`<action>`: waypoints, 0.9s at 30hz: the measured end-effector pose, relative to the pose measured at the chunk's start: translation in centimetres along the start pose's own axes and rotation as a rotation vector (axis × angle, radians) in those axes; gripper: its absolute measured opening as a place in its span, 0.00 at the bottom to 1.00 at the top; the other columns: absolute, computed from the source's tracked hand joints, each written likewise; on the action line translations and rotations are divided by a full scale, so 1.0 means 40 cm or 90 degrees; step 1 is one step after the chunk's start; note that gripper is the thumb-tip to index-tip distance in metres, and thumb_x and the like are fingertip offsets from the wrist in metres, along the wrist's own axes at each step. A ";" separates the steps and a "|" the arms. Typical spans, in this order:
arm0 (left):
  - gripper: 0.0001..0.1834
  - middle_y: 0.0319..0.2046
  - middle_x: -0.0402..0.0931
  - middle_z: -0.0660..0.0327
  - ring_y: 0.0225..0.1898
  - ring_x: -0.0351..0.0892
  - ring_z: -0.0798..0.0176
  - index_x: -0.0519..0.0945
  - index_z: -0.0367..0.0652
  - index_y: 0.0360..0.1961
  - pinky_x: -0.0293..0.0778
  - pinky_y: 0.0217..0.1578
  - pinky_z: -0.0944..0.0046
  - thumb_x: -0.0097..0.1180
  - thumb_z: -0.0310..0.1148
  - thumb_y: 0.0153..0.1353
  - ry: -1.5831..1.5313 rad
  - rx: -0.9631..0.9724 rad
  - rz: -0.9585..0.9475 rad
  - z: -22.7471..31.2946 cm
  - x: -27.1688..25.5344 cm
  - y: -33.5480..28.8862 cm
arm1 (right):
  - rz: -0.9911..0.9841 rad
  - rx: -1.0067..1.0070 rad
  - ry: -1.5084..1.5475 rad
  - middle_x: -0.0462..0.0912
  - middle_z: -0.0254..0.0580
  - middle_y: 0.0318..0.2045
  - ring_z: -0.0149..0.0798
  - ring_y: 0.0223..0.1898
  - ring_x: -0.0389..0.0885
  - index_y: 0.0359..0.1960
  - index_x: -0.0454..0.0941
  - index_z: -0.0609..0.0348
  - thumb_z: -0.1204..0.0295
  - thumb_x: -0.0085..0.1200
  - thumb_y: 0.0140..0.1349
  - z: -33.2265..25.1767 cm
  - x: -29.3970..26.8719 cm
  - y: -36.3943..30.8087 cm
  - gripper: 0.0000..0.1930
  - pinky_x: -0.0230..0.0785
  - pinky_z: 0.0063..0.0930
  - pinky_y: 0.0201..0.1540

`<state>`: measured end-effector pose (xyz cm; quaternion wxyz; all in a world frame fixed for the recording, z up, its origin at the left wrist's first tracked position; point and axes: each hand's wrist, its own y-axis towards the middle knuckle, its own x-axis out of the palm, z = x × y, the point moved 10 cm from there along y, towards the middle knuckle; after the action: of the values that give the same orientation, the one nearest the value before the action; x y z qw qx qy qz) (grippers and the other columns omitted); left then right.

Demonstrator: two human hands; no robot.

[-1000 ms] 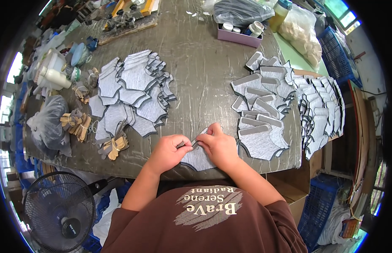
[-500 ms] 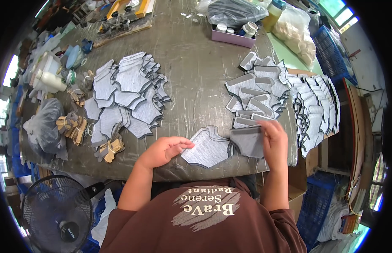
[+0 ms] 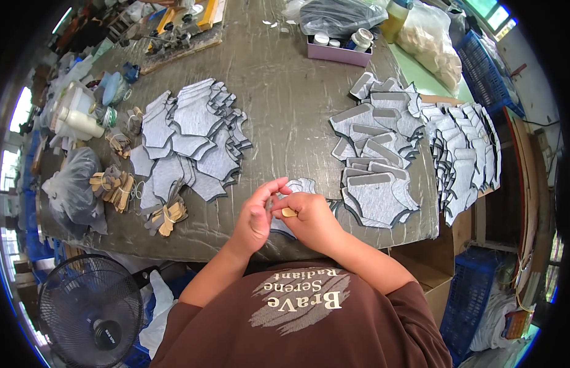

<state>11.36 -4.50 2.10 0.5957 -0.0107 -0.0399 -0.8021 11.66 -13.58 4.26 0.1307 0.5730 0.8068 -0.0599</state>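
My two hands meet over a light grey cut panel (image 3: 301, 185) with dark edges, which they mostly cover. My left hand (image 3: 255, 219) is partly closed, a small grey strip (image 3: 269, 204) showing between its thumb and fingers. Fingers bent inward, my right hand (image 3: 311, 219) holds a small tan strip (image 3: 289, 212) with a rounded end. To the left lies a pile of similar grey panels (image 3: 196, 122). On the right, a second pile of panels (image 3: 378, 195) carries darker grey strips along the edges.
Bundles of tan and grey strips (image 3: 167, 216) lie at the left, near a plastic bag (image 3: 75, 184) and a white bottle (image 3: 80, 121). A purple box (image 3: 339, 54) of jars stands far back. More panels (image 3: 463, 147) are stacked at the far right; a fan (image 3: 92, 313) stands lower left.
My right hand has left the right pile and come to my left hand, where a tan strip shows. The panel it was touching now lies on that pile with its strip visible.
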 end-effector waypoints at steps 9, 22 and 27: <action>0.56 0.51 0.70 0.46 0.49 0.73 0.55 0.57 0.30 0.63 0.69 0.48 0.60 0.31 0.75 0.54 0.264 0.109 -0.047 0.036 0.032 -0.002 | -0.008 0.091 0.025 0.80 0.50 0.22 0.47 0.24 0.79 0.27 0.79 0.63 0.75 0.59 0.49 0.023 0.003 -0.012 0.05 0.70 0.33 0.29; 0.11 0.39 0.76 0.59 0.36 0.74 0.68 0.78 0.38 0.39 0.71 0.38 0.67 0.62 0.25 0.53 0.151 0.133 -0.038 0.091 0.022 0.014 | -0.067 0.187 0.383 0.71 0.28 0.22 0.18 0.16 0.58 0.31 0.68 0.54 0.74 0.42 0.67 0.128 0.012 -0.077 0.05 0.52 0.15 0.18; 0.08 0.32 0.74 0.60 0.35 0.74 0.63 0.74 0.38 0.26 0.70 0.37 0.66 0.61 0.19 0.48 0.049 0.004 -0.041 -0.010 0.010 0.015 | 0.305 0.134 0.664 0.77 0.40 0.30 0.25 0.20 0.64 0.31 0.67 0.57 0.76 0.44 0.61 0.158 -0.188 -0.147 0.02 0.58 0.18 0.22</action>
<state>11.83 -5.08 1.77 0.5708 0.0232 -0.0199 -0.8205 9.37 -23.94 0.01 -0.3318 0.7031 0.6022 0.1815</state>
